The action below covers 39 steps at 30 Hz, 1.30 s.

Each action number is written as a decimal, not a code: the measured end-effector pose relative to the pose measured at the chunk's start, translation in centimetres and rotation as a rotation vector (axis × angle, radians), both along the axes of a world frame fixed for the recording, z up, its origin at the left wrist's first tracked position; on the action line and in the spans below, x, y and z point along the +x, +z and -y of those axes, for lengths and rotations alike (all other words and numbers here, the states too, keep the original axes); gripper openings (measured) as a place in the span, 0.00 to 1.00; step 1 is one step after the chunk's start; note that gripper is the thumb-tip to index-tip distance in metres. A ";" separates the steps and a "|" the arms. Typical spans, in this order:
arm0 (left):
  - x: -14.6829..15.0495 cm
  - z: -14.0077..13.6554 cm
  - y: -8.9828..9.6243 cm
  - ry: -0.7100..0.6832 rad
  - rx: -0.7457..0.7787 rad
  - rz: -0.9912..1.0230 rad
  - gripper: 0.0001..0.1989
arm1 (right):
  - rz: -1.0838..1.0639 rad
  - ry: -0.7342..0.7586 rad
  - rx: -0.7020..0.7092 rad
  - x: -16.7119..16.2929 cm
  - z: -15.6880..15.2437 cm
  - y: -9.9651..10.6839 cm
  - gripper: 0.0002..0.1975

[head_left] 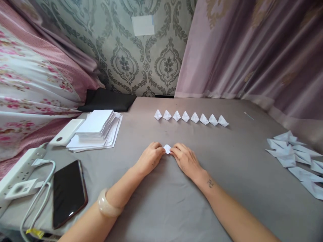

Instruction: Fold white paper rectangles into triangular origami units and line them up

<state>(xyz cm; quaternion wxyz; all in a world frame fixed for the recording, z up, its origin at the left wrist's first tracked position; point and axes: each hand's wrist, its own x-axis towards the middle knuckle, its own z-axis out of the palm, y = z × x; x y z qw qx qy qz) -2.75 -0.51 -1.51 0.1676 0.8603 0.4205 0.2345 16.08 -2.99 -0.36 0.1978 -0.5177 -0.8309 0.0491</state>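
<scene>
Between my two hands is a small folded piece of white paper (167, 149), low over the grey cloth near the middle of the table. My left hand (152, 156) pinches its left corner, fingers closed. On the opposite corner, my right hand (185, 159) is closed in the same kind of pinch. The fingertips cover both side corners, so only the paper's middle shows. Beyond the hands, a row of several small folded white paper pieces (185, 116) stands on the cloth, each with a pointed top.
At left lies a stack of white paper (94, 126) beside a white power bank (67, 132). Nearer are a phone (69, 193), a power strip (22, 168) and white cables (51, 168). Several folded paper pieces (287, 156) are heaped at right. Curtains (227, 50) border the table (141, 215).
</scene>
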 end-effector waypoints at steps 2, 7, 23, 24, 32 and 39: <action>0.1 -0.2 -0.1 0.063 -0.087 0.093 0.12 | -0.058 -0.024 -0.044 0.0 -0.1 0.0 0.10; 0.5 -0.5 0.6 0.230 -0.323 0.228 0.09 | -0.288 -0.143 -0.220 0.1 -0.8 -0.4 0.09; 1.4 -1.9 2.4 0.343 -0.488 0.059 0.10 | -0.415 -0.339 -0.606 0.1 -3.7 1.0 0.09; 1.5 -2.1 2.6 0.340 -0.497 0.026 0.11 | -0.408 -0.347 -0.646 0.1 -4.0 1.2 0.09; 2.0 -3.5 4.2 0.329 -0.663 -0.210 0.10 | -0.055 -0.261 -0.875 -0.8 -6.5 4.5 0.04; 1.9 -3.8 3.8 0.291 -0.597 -0.225 0.09 | 0.019 -0.186 -0.897 -0.7 -7.6 4.5 0.04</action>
